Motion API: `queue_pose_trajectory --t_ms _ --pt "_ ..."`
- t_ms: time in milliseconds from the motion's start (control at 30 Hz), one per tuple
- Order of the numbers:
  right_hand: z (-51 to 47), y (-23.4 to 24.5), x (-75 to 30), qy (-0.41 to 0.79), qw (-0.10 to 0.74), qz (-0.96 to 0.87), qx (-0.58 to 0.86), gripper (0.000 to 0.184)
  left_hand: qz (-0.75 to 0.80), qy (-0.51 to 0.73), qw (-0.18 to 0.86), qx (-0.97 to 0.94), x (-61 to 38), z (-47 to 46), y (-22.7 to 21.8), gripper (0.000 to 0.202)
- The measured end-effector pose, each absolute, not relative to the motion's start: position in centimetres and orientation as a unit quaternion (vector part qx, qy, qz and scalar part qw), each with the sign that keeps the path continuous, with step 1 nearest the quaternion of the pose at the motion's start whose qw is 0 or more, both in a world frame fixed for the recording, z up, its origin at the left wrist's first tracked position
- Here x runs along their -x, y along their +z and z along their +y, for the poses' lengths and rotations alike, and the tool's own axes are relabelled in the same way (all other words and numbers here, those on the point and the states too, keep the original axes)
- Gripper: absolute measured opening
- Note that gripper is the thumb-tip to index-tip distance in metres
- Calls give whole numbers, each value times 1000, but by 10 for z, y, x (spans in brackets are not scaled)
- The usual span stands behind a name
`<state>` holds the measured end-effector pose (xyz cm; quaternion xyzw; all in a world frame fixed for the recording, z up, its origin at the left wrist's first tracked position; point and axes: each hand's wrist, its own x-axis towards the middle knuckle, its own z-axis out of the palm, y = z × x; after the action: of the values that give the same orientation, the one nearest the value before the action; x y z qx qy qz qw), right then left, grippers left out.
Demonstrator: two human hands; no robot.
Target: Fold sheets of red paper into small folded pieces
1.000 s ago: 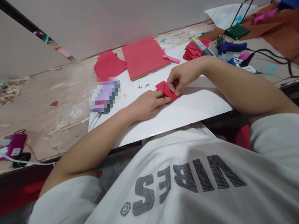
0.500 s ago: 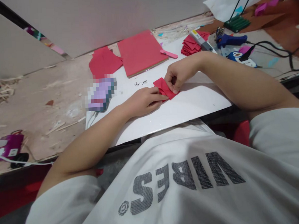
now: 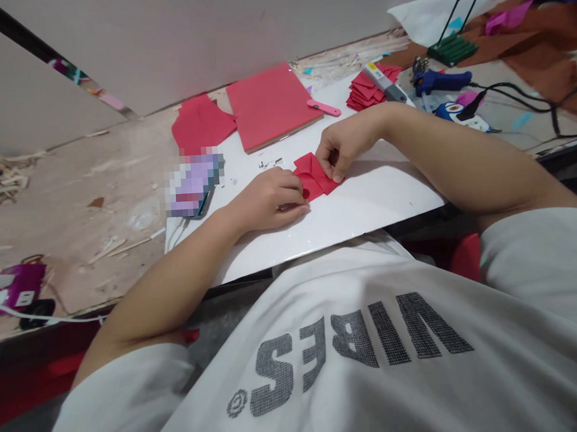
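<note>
A small folded piece of red paper (image 3: 314, 171) lies on the white board (image 3: 290, 239) in front of me, its flaps creased. My right hand (image 3: 336, 151) pinches its right edge between thumb and fingertips. At the left edge is my left hand (image 3: 280, 197), its fingers curled and closed against the paper's lower left corner. The left fingertips partly cover that corner. Behind the folded piece lies a stack of square red paper (image 3: 274, 106) in a clear wrapper, with a pink cutter (image 3: 324, 107) on its right corner.
Left of the stack lies a cut red sheet (image 3: 202, 123), with a blurred phone (image 3: 196, 186) before it. At the back right are folded red pieces (image 3: 363, 91), a grey utility knife (image 3: 385, 83), a blue glue gun (image 3: 444, 81) with its cord and a plugged-in power adapter (image 3: 458, 114).
My left fingers have drawn back leftward from the middle of the red paper to its edge, uncovering a curved flap. My right hand keeps its pinch in nearly the same spot.
</note>
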<state>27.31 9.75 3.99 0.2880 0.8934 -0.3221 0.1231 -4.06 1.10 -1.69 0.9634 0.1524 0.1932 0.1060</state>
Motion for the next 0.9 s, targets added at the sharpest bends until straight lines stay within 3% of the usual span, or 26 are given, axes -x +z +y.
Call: queue_pose_trajectory --t_ms 333,467,633,900 --pt "90 32 -266 -285 89 896 -328 49 277 180 201 -922 20 8 -20 25" --pt "84 34 -263 -288 95 898 -320 53 335 206 182 -901 22 7 -25 16" --pt "80 38 -260 -286 91 900 -315 61 292 216 90 -927 22 9 -30 22" --pt "76 45 -262 -287 112 902 -302 61 235 181 97 -950 22 11 -26 39"
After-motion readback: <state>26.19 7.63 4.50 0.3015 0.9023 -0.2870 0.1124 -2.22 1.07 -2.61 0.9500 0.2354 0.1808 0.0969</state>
